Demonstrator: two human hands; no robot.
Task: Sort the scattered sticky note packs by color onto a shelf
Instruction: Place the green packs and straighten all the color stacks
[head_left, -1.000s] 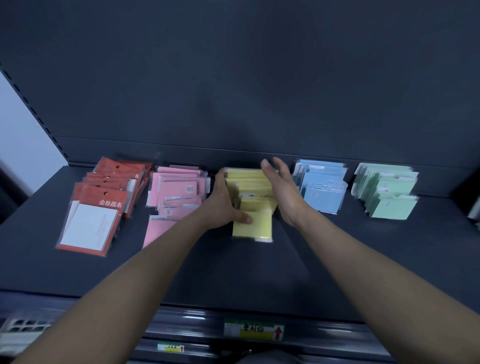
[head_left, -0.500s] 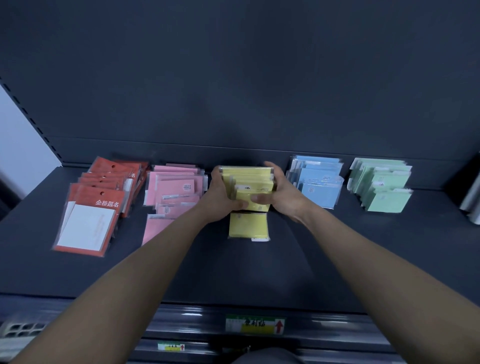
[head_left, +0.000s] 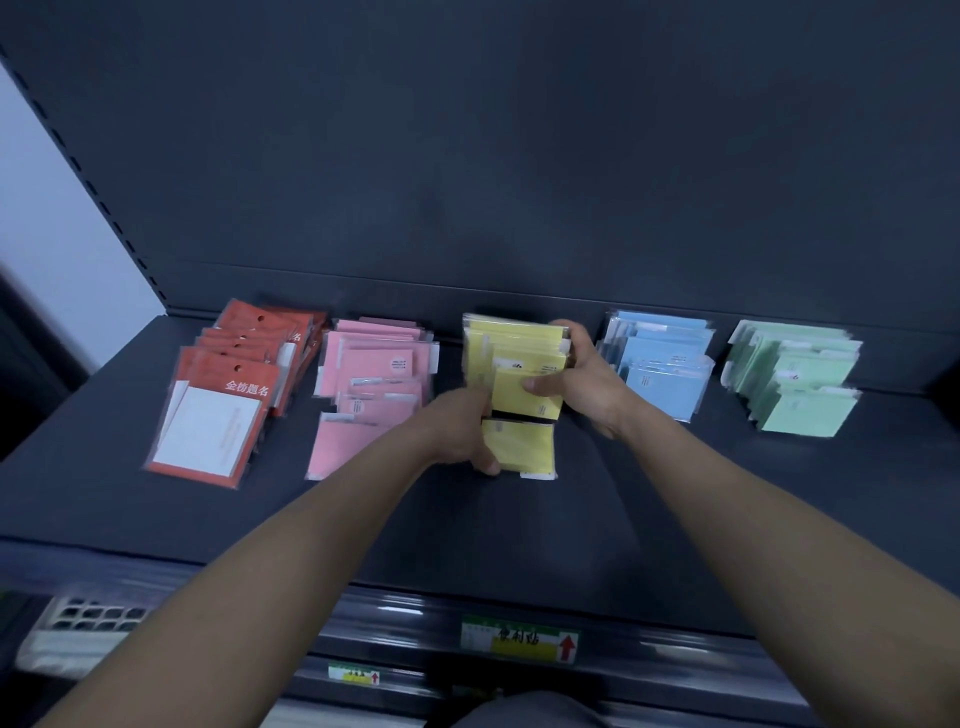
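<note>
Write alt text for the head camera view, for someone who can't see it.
A person's left hand and right hand hold yellow sticky note packs at the middle of a dark shelf. Red packs and pink packs lie to their left, blue packs and green packs to their right.

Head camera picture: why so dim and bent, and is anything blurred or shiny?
Head view: the light is dim and bluish; the wide lens bends the shelf edges; glare streaks the front rail; a soft shadow darkens the back panel; print on the yellow packs is slightly soft.
</note>
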